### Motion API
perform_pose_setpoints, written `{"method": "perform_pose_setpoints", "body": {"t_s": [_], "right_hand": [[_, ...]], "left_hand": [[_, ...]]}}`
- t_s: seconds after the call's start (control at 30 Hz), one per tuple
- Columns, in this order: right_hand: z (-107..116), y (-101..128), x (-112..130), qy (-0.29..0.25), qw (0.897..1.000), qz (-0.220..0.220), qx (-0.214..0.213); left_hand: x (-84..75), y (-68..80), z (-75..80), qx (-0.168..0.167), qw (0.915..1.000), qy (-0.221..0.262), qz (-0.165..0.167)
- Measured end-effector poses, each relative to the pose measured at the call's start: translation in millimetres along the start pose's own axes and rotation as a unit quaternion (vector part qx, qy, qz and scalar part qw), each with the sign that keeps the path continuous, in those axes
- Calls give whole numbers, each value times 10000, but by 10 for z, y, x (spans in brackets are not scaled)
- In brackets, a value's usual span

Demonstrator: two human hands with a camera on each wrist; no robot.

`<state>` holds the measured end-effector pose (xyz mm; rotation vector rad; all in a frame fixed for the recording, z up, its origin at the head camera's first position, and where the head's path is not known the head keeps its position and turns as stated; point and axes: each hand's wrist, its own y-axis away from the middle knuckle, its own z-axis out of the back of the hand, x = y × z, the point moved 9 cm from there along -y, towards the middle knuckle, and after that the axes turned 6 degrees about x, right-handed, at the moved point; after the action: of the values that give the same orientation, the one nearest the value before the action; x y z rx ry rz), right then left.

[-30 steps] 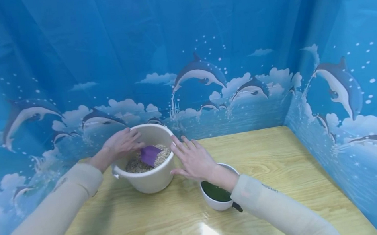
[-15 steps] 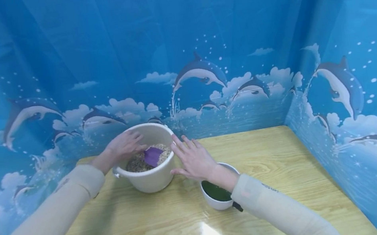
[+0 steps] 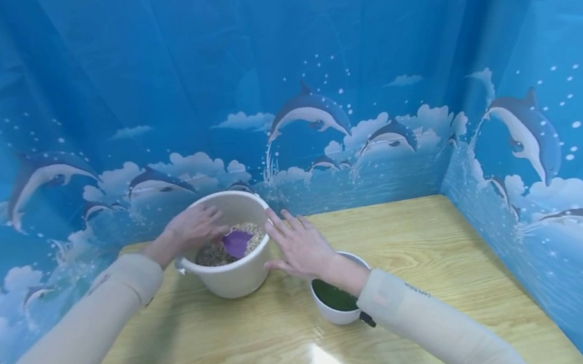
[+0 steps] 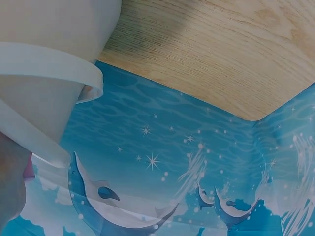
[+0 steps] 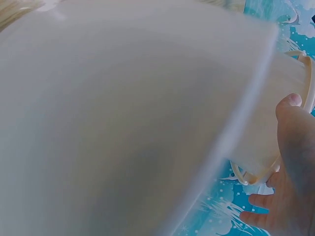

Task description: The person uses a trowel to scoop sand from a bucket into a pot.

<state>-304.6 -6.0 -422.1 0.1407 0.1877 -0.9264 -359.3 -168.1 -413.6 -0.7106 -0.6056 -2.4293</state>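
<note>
A white bucket [image 3: 238,283] stands on the table, holding a pale, flaky, grain-like material [image 3: 215,255]. My left hand [image 3: 194,225] reaches over its left rim and grips a purple scoop [image 3: 237,244], whose blade lies on the grains; the handle is hidden by the fingers. In the left wrist view only a bit of the left hand [image 4: 10,182] shows beside the bucket's rim. My right hand [image 3: 300,245] lies with spread, straight fingers against the bucket's right side, fingertips at the rim. The right wrist view shows this hand [image 5: 295,172] beside the bucket too.
A white bowl with a dark green inside [image 3: 335,297] sits under my right wrist; its near wall [image 5: 123,108] fills much of the right wrist view. A small black piece [image 3: 367,319] shows beside it. A blue dolphin-print curtain [image 3: 365,72] borders the wooden table [image 3: 237,351].
My left hand and the purple scoop have shifted slightly to the right inside the bucket, and the blade lies a little differently. My right hand has stayed in place.
</note>
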Motion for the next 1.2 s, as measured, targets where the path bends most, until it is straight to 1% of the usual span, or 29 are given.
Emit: {"method": "perform_pose_setpoints", "body": {"t_s": [0.1,0.27,0.47,0.63,0.93,1.1,1.2], "right_hand": [[3,1,3,-46,10000,8,-21],[1,-2,1,-20,10000,-21,-5],[-10,-9,-3,-31,10000,-36,14],[-4,-3,-1,-88,10000,-37,3],[-16,4,0,-111,9999,-42,62],[-12,6,-1,-51,10000,-26,52],[-12,5,-4,-42,10000,-12,33]], "left_hand": [[-8,-7,-3,-61,10000,35,-21],[-13,-19,-2,-176,9998,37,52],[-41,-26,68,-478,9974,527,75],[-53,-27,58,-382,9980,506,83],[-59,-20,64,-356,9983,471,-23],[-45,-8,90,-439,9969,654,-41],[-24,-9,81,-368,9959,832,-13]]}}
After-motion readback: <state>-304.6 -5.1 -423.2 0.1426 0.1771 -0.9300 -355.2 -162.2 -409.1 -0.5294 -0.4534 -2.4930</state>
